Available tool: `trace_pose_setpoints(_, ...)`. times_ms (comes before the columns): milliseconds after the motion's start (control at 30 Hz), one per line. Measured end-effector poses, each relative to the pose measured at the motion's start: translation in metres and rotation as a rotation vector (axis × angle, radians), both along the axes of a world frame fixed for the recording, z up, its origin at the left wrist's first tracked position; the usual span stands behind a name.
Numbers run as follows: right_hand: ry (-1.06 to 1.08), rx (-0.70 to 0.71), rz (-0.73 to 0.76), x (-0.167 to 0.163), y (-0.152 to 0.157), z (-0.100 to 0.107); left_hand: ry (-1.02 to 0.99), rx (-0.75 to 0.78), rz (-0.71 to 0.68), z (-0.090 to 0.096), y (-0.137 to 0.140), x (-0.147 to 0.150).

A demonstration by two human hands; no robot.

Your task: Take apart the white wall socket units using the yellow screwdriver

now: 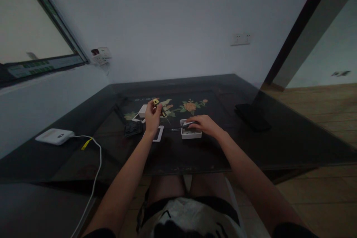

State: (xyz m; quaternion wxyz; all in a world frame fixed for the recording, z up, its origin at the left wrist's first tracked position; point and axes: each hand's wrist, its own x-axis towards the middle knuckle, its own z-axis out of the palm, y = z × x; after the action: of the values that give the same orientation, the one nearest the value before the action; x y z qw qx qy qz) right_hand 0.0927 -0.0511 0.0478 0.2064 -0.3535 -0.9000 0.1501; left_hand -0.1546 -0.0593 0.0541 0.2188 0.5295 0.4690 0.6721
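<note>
My left hand [152, 117] is raised a little above the table, its fingers closed on a small yellow-and-black part [156, 102] whose kind I cannot make out. My right hand [205, 124] grips a dark-handled screwdriver [187, 125], its thin shaft pointing left. That hand is over a shallow white open box [191, 136], and its fingers hide part of the inside. Beneath my left wrist a white frame [160, 134] lies partly covered. Beside the left hand are a white block-shaped piece [142, 111] and a dark tray-like piece [133, 128].
The dark glossy table [212, 152] has a flower print. At left lies a white device [55, 136] with a white cable [99, 156] running off the front edge. A black flat object [252, 116] lies at right. Wall sockets [241, 39] are behind the table.
</note>
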Motion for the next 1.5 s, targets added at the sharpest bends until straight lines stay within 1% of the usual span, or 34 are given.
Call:
trace_pose_setpoints(33, 0.009, -0.001, 0.003, 0.001, 0.001, 0.000, 0.025, -0.048, -0.019, -0.002, 0.002, 0.000)
trace_pose_setpoints(133, 0.033, -0.009, 0.026, 0.003, 0.003, -0.003, 0.118, -0.190, -0.132, -0.013, 0.009, 0.001)
trace_pose_setpoints(200, 0.057, -0.015, 0.045, 0.003, 0.003, -0.004, 0.273, -0.251, -0.153, -0.022, 0.013, 0.003)
trace_pose_setpoints(267, 0.088, -0.019, 0.056, 0.003, 0.004, -0.004, 0.457, -0.278, -0.122, -0.030, 0.014, 0.006)
trace_pose_setpoints(333, 0.121, -0.019, 0.059, 0.002, 0.004, -0.004, 0.582, -0.300, -0.097, -0.035, 0.014, 0.011)
trace_pose_setpoints(433, 0.163, -0.017, 0.050, 0.001, 0.003, -0.003, 0.669, -0.339, -0.095, -0.038, 0.010, 0.019)
trace_pose_setpoints(567, 0.233, -0.021, -0.025, 0.000, 0.001, -0.003, 0.806, -0.377, -0.070, -0.040, 0.008, 0.029)
trace_pose_setpoints(733, 0.529, -0.045, -0.116, -0.002, 0.005, -0.004, 0.949, -0.377, -0.007, -0.042, 0.003, 0.041)
trace_pose_setpoints(800, 0.649, -0.124, -0.170, -0.002, 0.008, -0.006, 0.985, -0.376, 0.003, -0.042, -0.001, 0.046)
trace_pose_setpoints(900, 0.808, -0.367, -0.256, -0.004, 0.011, -0.012, 1.002, -0.370, 0.010, -0.039, -0.005, 0.049)
trace_pose_setpoints(967, 0.879, -0.520, -0.299, -0.005, 0.011, -0.015, 1.000, -0.355, 0.020, -0.034, -0.006, 0.047)
trace_pose_setpoints(1033, 0.916, -0.610, -0.305, -0.006, 0.010, -0.017, 0.959, -0.289, 0.016, -0.028, -0.005, 0.044)
trace_pose_setpoints(1067, 0.923, -0.635, -0.299, -0.007, 0.009, -0.017, 0.895, -0.233, -0.018, -0.026, -0.005, 0.043)
trace_pose_setpoints(1100, 0.925, -0.651, -0.292, -0.007, 0.008, -0.017, 0.801, -0.174, -0.081, -0.024, -0.004, 0.042)
trace_pose_setpoints(1167, 0.920, -0.666, -0.279, -0.008, 0.007, -0.017, 0.552, -0.105, -0.279, -0.022, -0.003, 0.042)
trace_pose_setpoints(1233, 0.912, -0.675, -0.258, -0.009, 0.006, -0.016, 0.328, -0.149, -0.492, -0.022, -0.003, 0.044)
trace_pose_setpoints(1300, 0.910, -0.675, -0.236, -0.009, 0.006, -0.016, 0.178, -0.228, -0.621, -0.023, -0.004, 0.046)
trace_pose_setpoints(1367, 0.901, -0.663, -0.214, -0.009, 0.006, -0.016, 0.080, -0.268, -0.658, -0.023, -0.005, 0.048)
trace_pose_setpoints(1500, 0.879, -0.636, -0.187, -0.008, 0.006, -0.016, 0.011, -0.290, -0.637, -0.019, -0.008, 0.047)
